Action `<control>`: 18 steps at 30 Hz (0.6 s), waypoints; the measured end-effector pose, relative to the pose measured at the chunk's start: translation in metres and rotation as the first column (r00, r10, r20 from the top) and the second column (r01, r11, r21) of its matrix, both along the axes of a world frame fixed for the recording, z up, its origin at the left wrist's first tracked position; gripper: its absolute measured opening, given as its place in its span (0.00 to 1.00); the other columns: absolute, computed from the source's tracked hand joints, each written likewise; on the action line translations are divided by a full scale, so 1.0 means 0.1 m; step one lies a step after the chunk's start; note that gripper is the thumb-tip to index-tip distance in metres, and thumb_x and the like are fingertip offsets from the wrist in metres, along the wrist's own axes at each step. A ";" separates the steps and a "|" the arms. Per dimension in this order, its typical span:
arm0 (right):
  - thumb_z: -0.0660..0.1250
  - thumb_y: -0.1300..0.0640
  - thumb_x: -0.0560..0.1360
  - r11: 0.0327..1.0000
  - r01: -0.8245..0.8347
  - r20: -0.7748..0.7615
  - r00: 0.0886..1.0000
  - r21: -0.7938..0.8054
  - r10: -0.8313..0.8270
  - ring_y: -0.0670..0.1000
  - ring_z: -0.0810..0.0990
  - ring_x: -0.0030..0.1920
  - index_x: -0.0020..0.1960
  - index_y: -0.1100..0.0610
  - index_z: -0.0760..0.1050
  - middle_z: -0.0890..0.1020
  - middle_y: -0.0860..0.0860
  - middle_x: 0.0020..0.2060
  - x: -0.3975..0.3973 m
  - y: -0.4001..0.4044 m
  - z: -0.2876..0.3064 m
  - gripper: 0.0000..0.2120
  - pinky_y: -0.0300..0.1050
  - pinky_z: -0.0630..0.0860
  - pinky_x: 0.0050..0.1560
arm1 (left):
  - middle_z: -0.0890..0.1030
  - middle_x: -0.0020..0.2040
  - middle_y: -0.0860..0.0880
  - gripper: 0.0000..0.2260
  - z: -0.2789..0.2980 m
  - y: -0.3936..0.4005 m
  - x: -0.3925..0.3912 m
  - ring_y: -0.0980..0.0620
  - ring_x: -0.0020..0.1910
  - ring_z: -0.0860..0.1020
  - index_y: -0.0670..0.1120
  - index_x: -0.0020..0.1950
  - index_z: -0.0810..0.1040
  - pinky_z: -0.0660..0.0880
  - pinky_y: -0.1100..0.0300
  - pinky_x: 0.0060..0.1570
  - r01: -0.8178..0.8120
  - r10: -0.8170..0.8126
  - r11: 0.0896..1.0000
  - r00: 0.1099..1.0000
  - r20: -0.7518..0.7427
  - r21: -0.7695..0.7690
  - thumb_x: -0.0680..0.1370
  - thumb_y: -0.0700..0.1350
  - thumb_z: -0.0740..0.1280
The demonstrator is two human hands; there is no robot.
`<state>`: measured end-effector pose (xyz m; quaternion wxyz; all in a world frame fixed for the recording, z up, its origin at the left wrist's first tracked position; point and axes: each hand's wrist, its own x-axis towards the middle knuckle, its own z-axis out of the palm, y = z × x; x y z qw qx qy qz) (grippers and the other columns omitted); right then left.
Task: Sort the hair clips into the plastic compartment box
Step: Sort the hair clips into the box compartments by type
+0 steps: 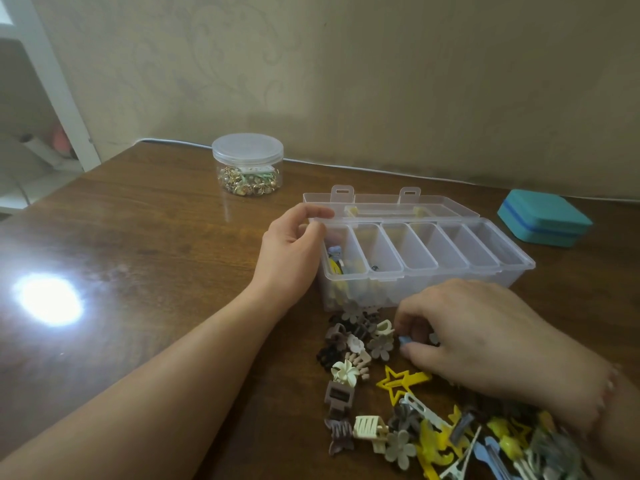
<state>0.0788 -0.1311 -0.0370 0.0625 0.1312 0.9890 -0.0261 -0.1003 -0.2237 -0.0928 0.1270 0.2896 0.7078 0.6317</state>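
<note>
The clear plastic compartment box (pixel 512 271) stands open on the wooden table, its lid folded back. Several clips lie in its leftmost compartment, and one small dark clip in the second. My left hand (pixel 291 244) grips the box's left end, thumb and fingers on the rim. A pile of hair clips (pixel 360 362) in brown, cream, grey, yellow and blue spreads in front of the box. My right hand (pixel 485 334) rests over the pile, fingertips pinching a small blue clip (pixel 404 340). A yellow star clip (pixel 398 381) lies just below that hand.
A round clear jar (pixel 248 164) with gold trinkets stands at the back left. A teal case (pixel 543 218) sits to the right of the box. The wall runs close behind. A bright light glare (pixel 48 299) shows on the table at the left.
</note>
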 end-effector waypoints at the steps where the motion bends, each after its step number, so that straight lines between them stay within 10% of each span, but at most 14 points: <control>1: 0.64 0.40 0.74 1.000 0.008 -0.006 1.000 -0.007 -0.008 0.37 0.75 0.43 0.52 0.40 0.75 0.78 0.38 0.41 0.01 0.01 0.02 0.09 0.35 0.74 0.41 | 0.86 0.43 0.51 0.13 0.00 0.00 0.00 0.57 0.45 0.83 0.52 0.55 0.80 0.80 0.57 0.46 0.004 -0.004 1.000 1.000 0.001 0.004 0.79 0.40 0.59; 8: 0.70 0.48 0.73 0.948 0.059 -0.152 0.982 -0.312 -0.111 0.25 0.72 0.36 0.42 0.42 0.79 0.75 0.25 0.31 -0.15 0.12 0.43 0.02 0.25 0.68 0.31 | 0.86 0.43 0.51 0.13 0.00 0.00 -0.01 0.58 0.45 0.83 0.52 0.55 0.80 0.79 0.59 0.47 0.017 -0.017 1.000 1.000 0.019 0.023 0.79 0.39 0.59; 18: 0.65 0.43 0.75 0.987 0.121 -0.430 0.889 -0.103 -0.154 0.38 0.75 0.39 0.53 0.44 0.80 0.81 0.40 0.40 -0.54 0.15 0.11 0.10 0.42 0.78 0.42 | 0.85 0.44 0.52 0.13 0.00 -0.02 -0.01 0.60 0.44 0.83 0.50 0.56 0.80 0.78 0.62 0.43 0.023 -0.024 0.999 1.000 0.010 0.032 0.79 0.38 0.60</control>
